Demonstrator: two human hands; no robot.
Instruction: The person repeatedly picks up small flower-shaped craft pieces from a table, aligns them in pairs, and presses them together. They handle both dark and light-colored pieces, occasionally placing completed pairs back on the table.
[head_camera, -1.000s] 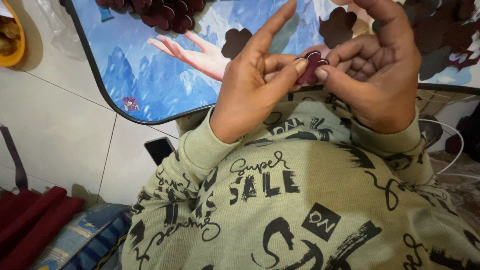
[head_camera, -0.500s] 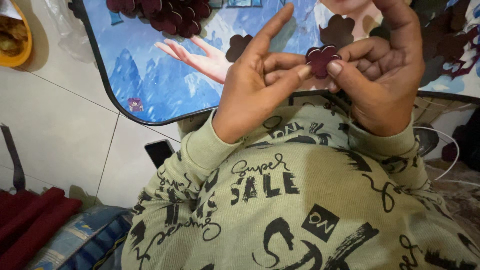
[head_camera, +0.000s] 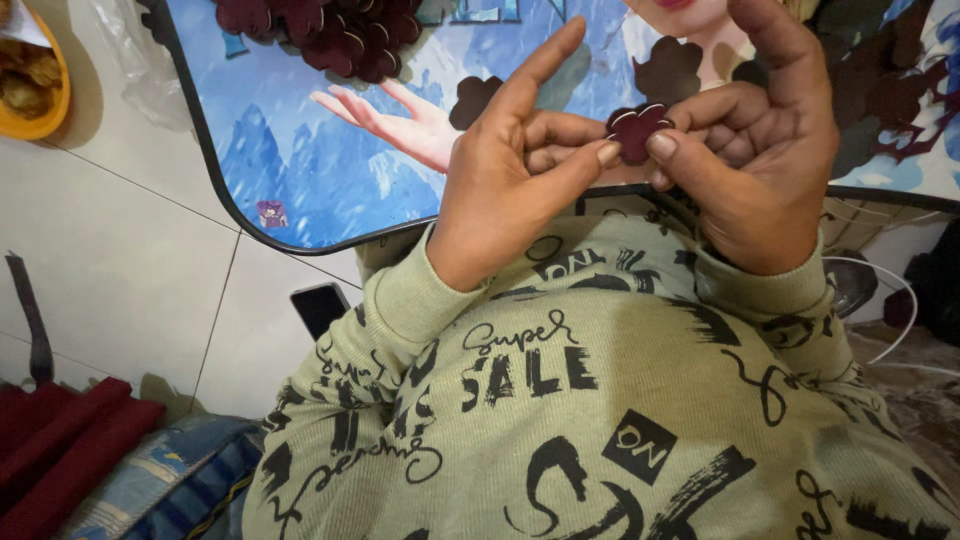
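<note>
Nearest the camera, the person's green printed sweatshirt (head_camera: 560, 400) fills the lower frame, with a dark phone (head_camera: 322, 305) lying on the pale tiled floor (head_camera: 110, 270) at about eight o'clock and a red cloth (head_camera: 60, 450) further down in that corner. Above the chest, the left hand (head_camera: 510, 190) and right hand (head_camera: 760, 160) meet and pinch a small maroon flower-shaped cutout (head_camera: 638, 128) between them: the left thumb and a curled finger grip its lower left edge with the index finger pointing up and away, while the right thumb and fingers close on its right side. Compared with a second ago, the cutout has turned from edge-on and half hidden between the fingertips to nearly face-on, its lobed outline and pale edge marks now plain to see, and both hands have shifted slightly up. That suggests the piece is being shaped or adjusted by the fingertips rather than set down. Beyond the hands lies a low tray table with a blue cartoon picture (head_camera: 330, 150), a heap of similar maroon cutouts (head_camera: 330, 30) at eleven o'clock, darker pieces (head_camera: 880, 70) at two o'clock, and a yellow bowl (head_camera: 30, 90) far left.
</note>
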